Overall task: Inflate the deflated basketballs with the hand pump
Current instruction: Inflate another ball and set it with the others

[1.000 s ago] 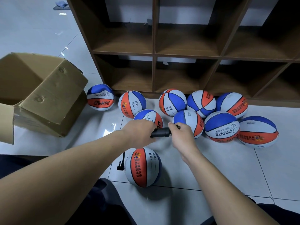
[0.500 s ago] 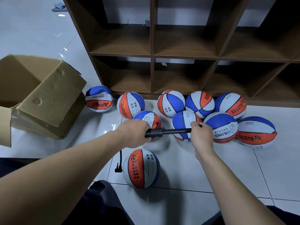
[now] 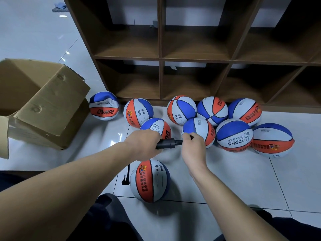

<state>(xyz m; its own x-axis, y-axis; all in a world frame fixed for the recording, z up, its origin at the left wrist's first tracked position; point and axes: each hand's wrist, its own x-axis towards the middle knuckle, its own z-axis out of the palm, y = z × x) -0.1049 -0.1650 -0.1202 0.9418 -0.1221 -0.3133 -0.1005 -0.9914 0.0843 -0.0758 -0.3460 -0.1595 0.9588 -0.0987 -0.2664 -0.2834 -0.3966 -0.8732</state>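
Midway, seemingly: left hand (image 3: 145, 144) and right hand (image 3: 192, 146) clench the pump (image 3: 167, 143) above the near basketball (image 3: 149, 180); sagging basketballs by the shelf (image 3: 160, 58) remain.

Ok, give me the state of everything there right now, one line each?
Hand pump: horizontal, rod almost fully in.
Left hand: grips the pump barrel.
Right hand: grips the pump handle.
Near ball: on the floor, hose beside it.
Cardboard box: open.
Shelf: compartments hold no balls.

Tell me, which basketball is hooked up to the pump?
The basketball lying alone nearest the person, below both hands: the pump's black hose hangs down to its left side. The others crowd by the shelf.
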